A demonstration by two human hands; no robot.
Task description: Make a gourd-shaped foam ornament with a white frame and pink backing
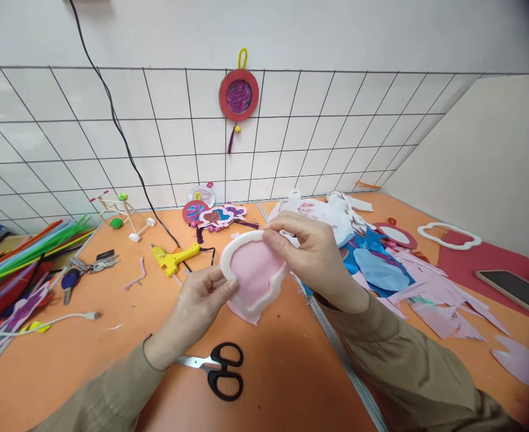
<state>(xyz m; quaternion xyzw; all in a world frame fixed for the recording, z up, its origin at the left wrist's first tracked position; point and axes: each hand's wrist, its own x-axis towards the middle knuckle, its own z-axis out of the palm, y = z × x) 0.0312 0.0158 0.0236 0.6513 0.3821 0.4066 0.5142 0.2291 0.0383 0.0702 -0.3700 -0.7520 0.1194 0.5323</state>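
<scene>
Between my hands, above the orange table, is a white foam frame (230,251) with a wavy edge, backed by pink fabric (254,270). A bit of the pink sticks out past the frame's lower edge. My left hand (204,299) pinches the frame's left side between thumb and fingers. At its upper right edge, my right hand (309,252) grips it the same way. Black-handled scissors (224,371) lie on the table below my left hand, their blade tips hidden by my wrist. A yellow glue gun (174,259) rests beyond my left hand.
Left are colourful pipe cleaners (35,252), keys (70,283) and a white cable (57,319). Finished ornaments (217,217) lie at the back. Right are pink scraps (444,312), blue fabric (376,267), another white frame (448,235) and a phone (516,293). A round red ornament (239,96) hangs on the tiled wall.
</scene>
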